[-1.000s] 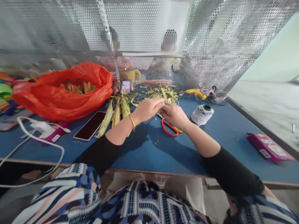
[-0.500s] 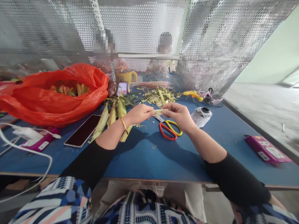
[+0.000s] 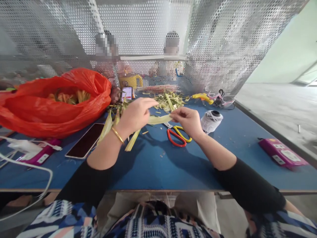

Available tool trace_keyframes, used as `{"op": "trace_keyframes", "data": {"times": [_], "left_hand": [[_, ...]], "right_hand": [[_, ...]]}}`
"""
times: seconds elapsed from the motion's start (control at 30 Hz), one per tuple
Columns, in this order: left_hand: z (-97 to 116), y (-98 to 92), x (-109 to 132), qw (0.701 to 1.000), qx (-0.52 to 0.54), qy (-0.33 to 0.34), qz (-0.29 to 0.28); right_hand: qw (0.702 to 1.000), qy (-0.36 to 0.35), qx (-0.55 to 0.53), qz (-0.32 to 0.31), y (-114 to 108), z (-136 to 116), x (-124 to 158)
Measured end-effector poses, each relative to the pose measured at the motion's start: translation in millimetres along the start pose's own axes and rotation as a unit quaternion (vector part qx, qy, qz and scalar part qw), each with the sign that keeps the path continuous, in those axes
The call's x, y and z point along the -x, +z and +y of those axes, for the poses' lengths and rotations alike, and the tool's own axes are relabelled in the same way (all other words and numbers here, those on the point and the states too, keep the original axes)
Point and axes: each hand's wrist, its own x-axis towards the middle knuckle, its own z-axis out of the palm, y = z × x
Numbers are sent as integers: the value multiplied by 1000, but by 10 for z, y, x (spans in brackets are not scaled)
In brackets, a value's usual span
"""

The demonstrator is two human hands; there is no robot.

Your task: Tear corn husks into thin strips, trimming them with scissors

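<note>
Both hands are raised over the blue table point(image 3: 158, 165), stretching a pale green husk strip point(image 3: 158, 119) between them. My left hand point(image 3: 135, 115), with a gold bangle at the wrist, is closed on the strip's left end. My right hand point(image 3: 188, 120) pinches the right end. Below them lie red and yellow scissors point(image 3: 177, 135). A few corn husks point(image 3: 111, 120) lie beside my left wrist.
An orange plastic bag point(image 3: 54, 102) of husks sits at the left, with a phone point(image 3: 85, 140) and a pink box with white cables point(image 3: 37, 153) near it. A heap of husk scraps point(image 3: 169, 100), a white twine spool point(image 3: 211, 120), a glue gun point(image 3: 203, 97) and a second pink box point(image 3: 282, 153) lie further right. People sit behind the perforated metal screen point(image 3: 223, 43).
The hands came back from the scrap heap toward me and moved apart, drawing the husk strip out longer between them.
</note>
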Motion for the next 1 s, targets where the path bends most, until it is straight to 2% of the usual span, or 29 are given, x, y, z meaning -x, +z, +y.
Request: {"op": "trace_keyframes", "data": {"times": [0.07,0.13,0.23,0.37,0.47,0.57,0.63,0.73,0.8,0.83,0.87,0.9,0.97,1.0], "left_hand": [[120,167,-2,994,103,-20,-39],[182,342,-4,985,144,-34,-93],[151,515,-1,954,241,-72,-160],[47,555,-3,908,365,-129,-162],[46,542,-9,880,412,-161,-171],[84,553,-7,863,434,-179,-187],[92,569,-3,860,437,-180,-193],[62,573,-4,872,419,-175,-180],[26,552,-14,880,408,-191,-150],[9,536,-21,879,408,-206,-135],[-7,519,-28,874,413,-224,-125],[-20,503,-35,866,420,-241,-121],[-36,482,-46,850,436,-268,-128],[-39,479,-49,843,443,-277,-132]], "right_hand": [[999,-24,27,-25,34,15,48],[998,-29,36,-29,57,24,77],[1000,2,2,-23,69,25,73],[991,67,-97,-57,58,7,30],[987,84,-112,-72,51,-8,23],[988,91,-108,-61,63,-11,40],[988,93,-108,-56,74,-9,46],[990,91,-86,-67,47,-16,20],[992,87,-7,-94,-18,-28,-12],[988,80,65,-115,-58,-35,-25],[974,71,159,-144,-96,-40,-30],[945,57,269,-176,-127,-42,-26],[858,50,454,-233,-147,-34,13],[824,49,506,-250,-134,-24,43]]}}
